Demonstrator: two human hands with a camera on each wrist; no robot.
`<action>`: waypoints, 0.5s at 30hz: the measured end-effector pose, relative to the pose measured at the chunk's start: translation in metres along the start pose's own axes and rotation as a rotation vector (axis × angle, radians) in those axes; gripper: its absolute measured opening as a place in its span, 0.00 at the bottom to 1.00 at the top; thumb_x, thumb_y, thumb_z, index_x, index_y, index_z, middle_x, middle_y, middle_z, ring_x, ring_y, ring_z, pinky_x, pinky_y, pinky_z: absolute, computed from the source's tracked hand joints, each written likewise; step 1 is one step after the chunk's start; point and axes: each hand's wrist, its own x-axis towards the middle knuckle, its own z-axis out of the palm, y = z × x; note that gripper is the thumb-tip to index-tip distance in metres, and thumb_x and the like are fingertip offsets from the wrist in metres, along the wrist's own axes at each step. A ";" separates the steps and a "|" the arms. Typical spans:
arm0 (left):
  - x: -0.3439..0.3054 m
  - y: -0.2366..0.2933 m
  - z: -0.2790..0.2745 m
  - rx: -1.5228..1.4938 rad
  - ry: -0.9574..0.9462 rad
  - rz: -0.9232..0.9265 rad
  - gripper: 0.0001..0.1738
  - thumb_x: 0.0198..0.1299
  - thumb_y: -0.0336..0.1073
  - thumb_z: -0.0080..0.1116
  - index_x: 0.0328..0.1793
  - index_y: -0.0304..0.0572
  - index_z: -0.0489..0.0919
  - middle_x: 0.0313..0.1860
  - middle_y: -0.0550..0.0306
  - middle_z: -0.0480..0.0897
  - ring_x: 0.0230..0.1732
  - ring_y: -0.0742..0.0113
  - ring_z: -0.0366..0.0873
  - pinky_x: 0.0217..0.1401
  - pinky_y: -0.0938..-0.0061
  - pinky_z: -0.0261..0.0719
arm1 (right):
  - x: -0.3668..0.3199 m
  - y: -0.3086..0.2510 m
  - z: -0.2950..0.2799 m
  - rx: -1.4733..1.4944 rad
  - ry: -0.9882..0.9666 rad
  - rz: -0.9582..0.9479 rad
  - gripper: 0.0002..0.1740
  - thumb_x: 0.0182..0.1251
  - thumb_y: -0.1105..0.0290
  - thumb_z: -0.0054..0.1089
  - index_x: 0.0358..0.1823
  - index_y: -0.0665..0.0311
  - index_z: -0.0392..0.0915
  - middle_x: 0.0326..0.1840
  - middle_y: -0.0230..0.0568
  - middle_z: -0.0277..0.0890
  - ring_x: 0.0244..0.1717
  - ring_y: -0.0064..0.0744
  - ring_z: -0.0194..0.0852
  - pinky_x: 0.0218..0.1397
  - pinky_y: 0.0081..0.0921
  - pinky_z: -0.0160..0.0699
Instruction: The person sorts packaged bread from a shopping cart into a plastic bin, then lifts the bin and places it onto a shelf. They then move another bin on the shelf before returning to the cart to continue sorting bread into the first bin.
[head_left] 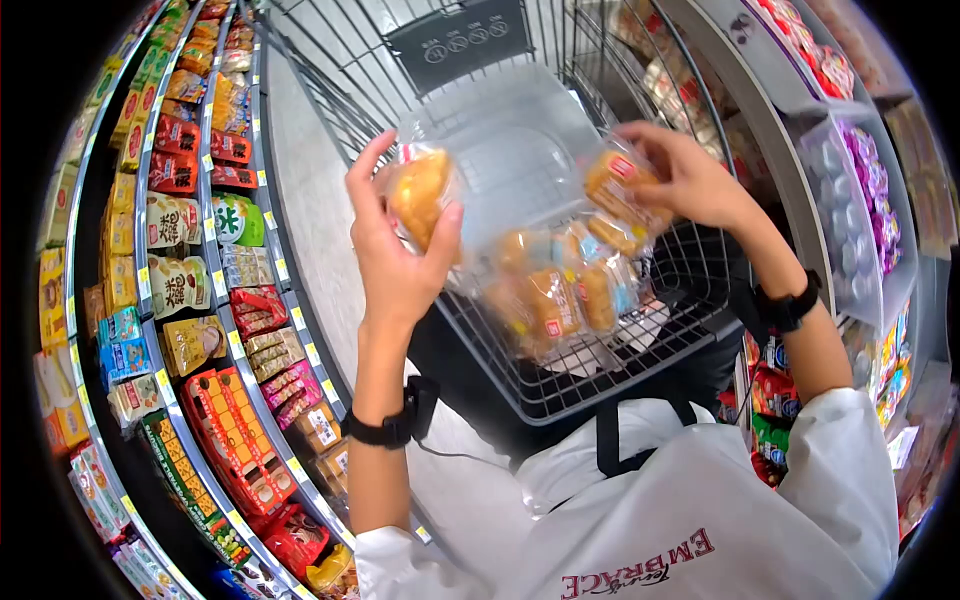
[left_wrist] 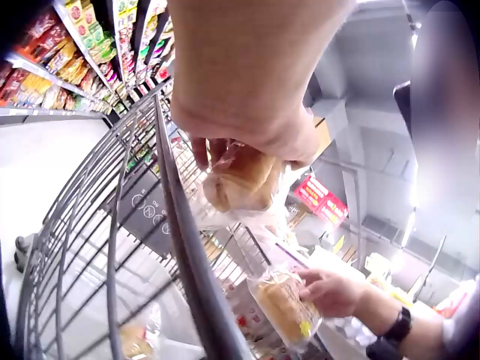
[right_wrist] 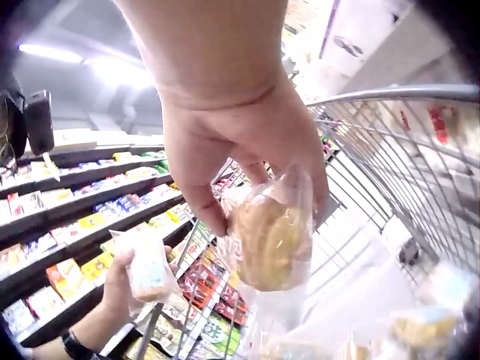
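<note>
My left hand (head_left: 400, 250) grips a golden bread roll in clear wrap (head_left: 424, 195) over the left side of the shopping cart (head_left: 480, 395). In the left wrist view the same roll (left_wrist: 244, 180) bulges below the palm, fingers curled about it. On the other side, my right hand (head_left: 690, 180) holds a wrapped bread with a red and brown label (head_left: 622, 182) by its edge. The right wrist view shows this bread (right_wrist: 274, 244) between thumb and fingers. Several more packaged breads (head_left: 552, 300) lie heaped at the near end of the cart, below both hands.
A clear plastic bin or liner (head_left: 500, 150) sits in the cart behind the bread heap. Shelves of packaged snacks (head_left: 230, 420) line the left. On the right stand more displays, with purple-wrapped goods (head_left: 870, 200) in a clear holder.
</note>
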 end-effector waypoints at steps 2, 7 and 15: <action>0.020 -0.012 -0.002 0.034 -0.044 0.070 0.40 0.57 0.33 0.67 0.75 0.38 0.62 0.51 0.42 0.82 0.49 0.61 0.84 0.53 0.69 0.82 | 0.052 -0.017 0.008 -0.224 0.082 -0.049 0.29 0.57 0.77 0.70 0.61 0.64 0.71 0.50 0.49 0.82 0.50 0.39 0.84 0.52 0.32 0.81; 0.031 -0.031 0.010 0.227 -0.006 0.113 0.40 0.51 0.35 0.70 0.72 0.37 0.67 0.53 0.41 0.83 0.47 0.50 0.85 0.52 0.64 0.82 | 0.199 -0.008 0.083 -0.484 -0.039 0.080 0.32 0.55 0.63 0.74 0.60 0.59 0.70 0.51 0.53 0.82 0.50 0.53 0.83 0.49 0.42 0.81; 0.030 -0.029 0.007 0.417 -0.105 0.208 0.44 0.40 0.39 0.72 0.68 0.38 0.70 0.49 0.49 0.80 0.43 0.49 0.79 0.47 0.61 0.78 | 0.339 0.087 0.180 -0.611 -0.360 -0.324 0.23 0.62 0.64 0.66 0.59 0.57 0.74 0.55 0.48 0.81 0.57 0.53 0.79 0.58 0.43 0.77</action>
